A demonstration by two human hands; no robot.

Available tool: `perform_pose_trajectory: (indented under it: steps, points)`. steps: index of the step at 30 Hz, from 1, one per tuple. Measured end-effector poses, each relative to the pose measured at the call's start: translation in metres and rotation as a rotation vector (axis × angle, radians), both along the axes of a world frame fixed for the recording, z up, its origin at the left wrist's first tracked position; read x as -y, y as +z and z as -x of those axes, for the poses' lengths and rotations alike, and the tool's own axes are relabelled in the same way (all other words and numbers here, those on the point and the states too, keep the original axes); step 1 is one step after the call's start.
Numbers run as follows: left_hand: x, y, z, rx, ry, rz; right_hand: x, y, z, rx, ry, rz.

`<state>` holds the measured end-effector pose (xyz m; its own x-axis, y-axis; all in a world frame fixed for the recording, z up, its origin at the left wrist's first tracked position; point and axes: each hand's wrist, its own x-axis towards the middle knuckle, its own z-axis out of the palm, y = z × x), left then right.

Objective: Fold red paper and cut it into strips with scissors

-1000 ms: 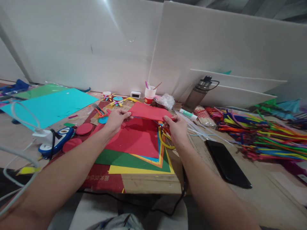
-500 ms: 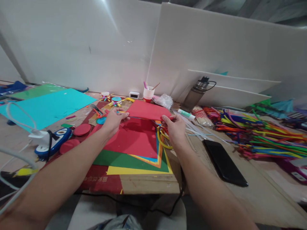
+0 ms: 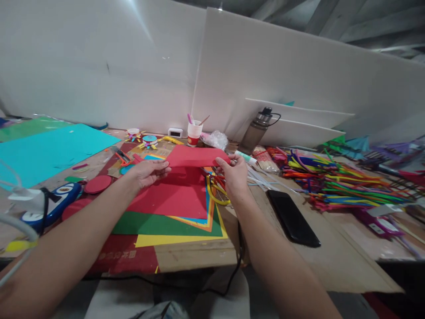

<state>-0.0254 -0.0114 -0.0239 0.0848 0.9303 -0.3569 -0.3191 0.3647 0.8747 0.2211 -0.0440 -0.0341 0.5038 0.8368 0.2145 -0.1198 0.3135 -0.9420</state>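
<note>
A red paper piece [image 3: 195,157] is held up between both hands, above a stack of coloured sheets. My left hand [image 3: 149,173] pinches its left end. My right hand [image 3: 234,172] grips the right end with thumb and fingers. Beneath lies a larger red sheet [image 3: 169,197], over blue and orange sheets, a green sheet [image 3: 142,223] and a yellow sheet [image 3: 186,240]. Yellow-handled scissors [image 3: 219,195] lie partly hidden beside my right hand.
A black phone [image 3: 292,217] and many pipe cleaners [image 3: 348,181] lie to the right. Behind stand a paper cup [image 3: 194,133] and a bottle [image 3: 255,133]. At left are a cyan sheet [image 3: 63,150], red discs [image 3: 97,184] and a blue-white device [image 3: 55,201].
The camera view has turned to the right, so the table's things appear further left. Both hands still hold the red paper piece, whose tilt has changed slightly.
</note>
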Motion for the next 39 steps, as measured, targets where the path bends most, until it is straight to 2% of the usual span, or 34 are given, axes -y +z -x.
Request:
perform_pose_trajectory:
  steps: [11,17,19,28,31,39]
  points:
    - [0.003,0.005,-0.004,0.025,-0.057,-0.066,0.000,0.001,-0.001,0.009,0.047,0.065]
    - [0.005,0.004,-0.006,-0.072,-0.058,-0.097,0.001,0.000,0.003,-0.137,0.311,0.103]
    - [0.005,0.002,-0.006,-0.107,-0.061,-0.126,0.003,0.001,0.005,-0.134,0.352,0.125]
    - [0.003,-0.011,-0.009,-0.179,-0.088,-0.202,0.002,-0.001,0.005,-0.124,0.324,0.247]
    - [0.004,-0.010,-0.011,-0.187,-0.091,-0.202,0.001,-0.002,0.004,-0.121,0.271,0.257]
    - [0.008,-0.002,-0.014,-0.120,-0.046,-0.157,0.001,0.001,0.003,-0.140,0.247,0.252]
